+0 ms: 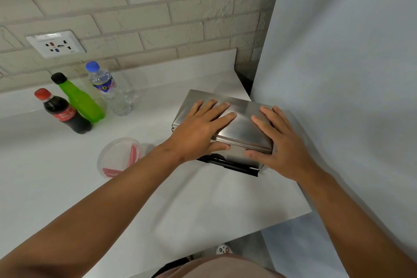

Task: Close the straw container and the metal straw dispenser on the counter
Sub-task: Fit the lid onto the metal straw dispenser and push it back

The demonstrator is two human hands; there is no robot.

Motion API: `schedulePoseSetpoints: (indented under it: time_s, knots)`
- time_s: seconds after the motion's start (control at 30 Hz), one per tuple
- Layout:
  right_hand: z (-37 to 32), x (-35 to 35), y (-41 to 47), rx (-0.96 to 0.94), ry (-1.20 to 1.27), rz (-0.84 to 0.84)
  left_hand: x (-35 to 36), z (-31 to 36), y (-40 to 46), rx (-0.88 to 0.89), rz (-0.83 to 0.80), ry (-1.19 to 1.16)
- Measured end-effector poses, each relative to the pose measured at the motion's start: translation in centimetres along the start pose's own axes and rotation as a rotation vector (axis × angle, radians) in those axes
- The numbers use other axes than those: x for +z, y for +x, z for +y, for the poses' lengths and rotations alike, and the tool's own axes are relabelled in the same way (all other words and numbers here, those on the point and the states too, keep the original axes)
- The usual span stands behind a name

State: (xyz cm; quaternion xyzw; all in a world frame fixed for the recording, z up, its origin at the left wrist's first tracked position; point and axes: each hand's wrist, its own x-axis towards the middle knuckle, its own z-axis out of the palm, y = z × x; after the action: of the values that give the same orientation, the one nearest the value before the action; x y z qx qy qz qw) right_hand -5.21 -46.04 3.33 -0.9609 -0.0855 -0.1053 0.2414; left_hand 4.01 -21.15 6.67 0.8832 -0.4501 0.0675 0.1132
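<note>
The metal straw dispenser [242,117] stands on the white counter [180,198] by the right wall, its steel lid lying flat down. My left hand [198,131] rests palm down on the lid's left half, thumb over the front edge. My right hand [279,142] lies on the right half with its thumb against the front face. A black tray [228,166] juts out at the dispenser's base. The round clear straw container [119,157], holding red-striped straws, sits left of the dispenser, partly behind my left forearm; a clear lid seems to be on it.
A cola bottle [64,113], a green bottle [81,99] and a water bottle [110,90] stand at the back left. A wall socket [56,44] sits in the brick wall. A pale wall [338,74] closes off the right side. The counter's front edge runs near my body.
</note>
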Motion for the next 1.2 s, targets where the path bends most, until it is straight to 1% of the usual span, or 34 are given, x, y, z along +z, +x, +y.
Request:
schedulePoseSetpoints:
  time_s: [0.37,0.5,0.6,0.7,0.8,0.9,1.0,1.07,1.13,1.2]
  knots:
    - [-0.6,-0.7,-0.1,0.029,-0.008,-0.059,0.7,0.4,-0.4,0.002,0.063,-0.002]
    - [-0.8,-0.1,-0.7,-0.045,-0.047,0.039,1.3,0.6,-0.7,-0.003,0.081,-0.014]
    - [-0.8,1.3,-1.4,-0.056,-0.018,0.101,1.6,0.6,-0.8,0.003,0.101,-0.02]
    - [-0.9,1.8,-1.4,-0.053,-0.012,0.119,1.6,0.4,-0.8,0.017,0.103,-0.045]
    - [-1.1,1.1,-1.1,-0.058,-0.057,0.116,1.3,-0.2,-1.1,0.007,0.076,-0.161]
    - [-1.8,0.2,-0.1,-0.025,-0.059,0.127,0.7,-1.4,-1.6,-0.112,0.118,-0.277]
    - [-3.2,-0.5,1.9,-0.041,-0.072,0.079,0.4,-2.7,-2.2,-0.28,0.273,-0.343]
    - [-4.3,-0.3,3.8,-0.056,-0.078,-0.025,0.2,-3.2,-2.8,-0.458,0.342,-0.463]
    - [-5.6,0.3,5.8,-0.073,-0.094,-0.148,0.2,-3.2,-3.4,-0.639,0.32,-0.641]
    - [-7.0,0.8,7.6,-0.106,-0.111,-0.214,0.4,-3.0,-3.8,-0.701,0.297,-0.834]
